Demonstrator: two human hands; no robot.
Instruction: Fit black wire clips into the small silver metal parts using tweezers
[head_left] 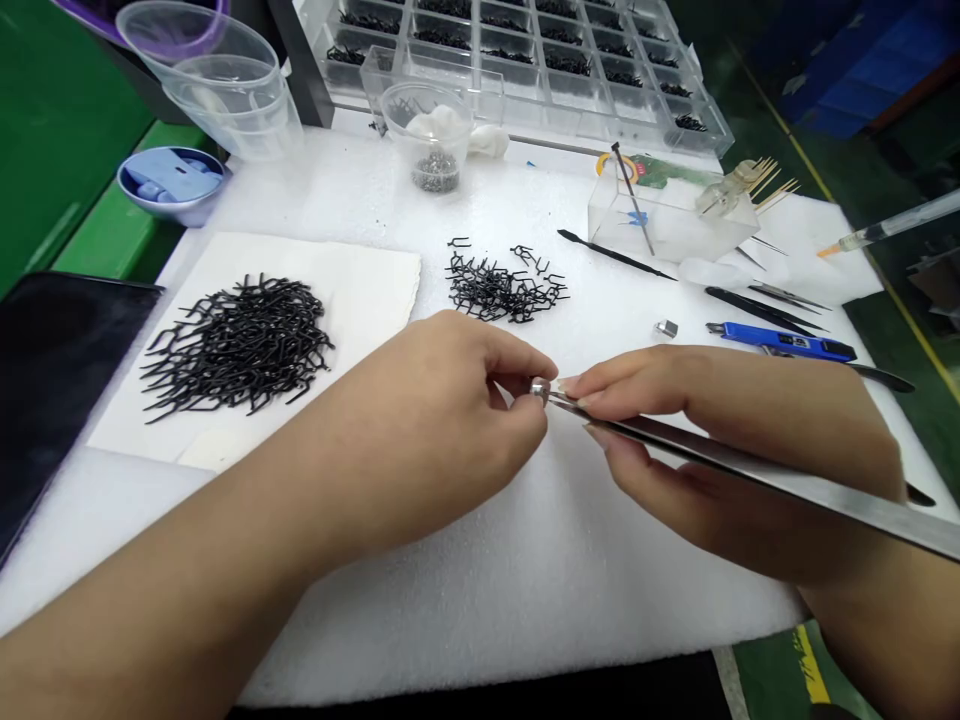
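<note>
Between thumb and fingertips, my left hand pinches a small shiny metal part. My right hand is closed around metal tweezers, whose tips meet the right side of that part. Whether the tips grip anything is too small to tell. Just beyond my hands lies a loose scatter of small bent black pieces. A larger heap of similar black pieces rests on white paper to the left. Another small metal part sits above my right hand.
A blue utility knife, black tweezers and a black pointed tool lie right. A clear box stands behind them. At the back are a plastic cup and a compartment tray; a blue bowl is left.
</note>
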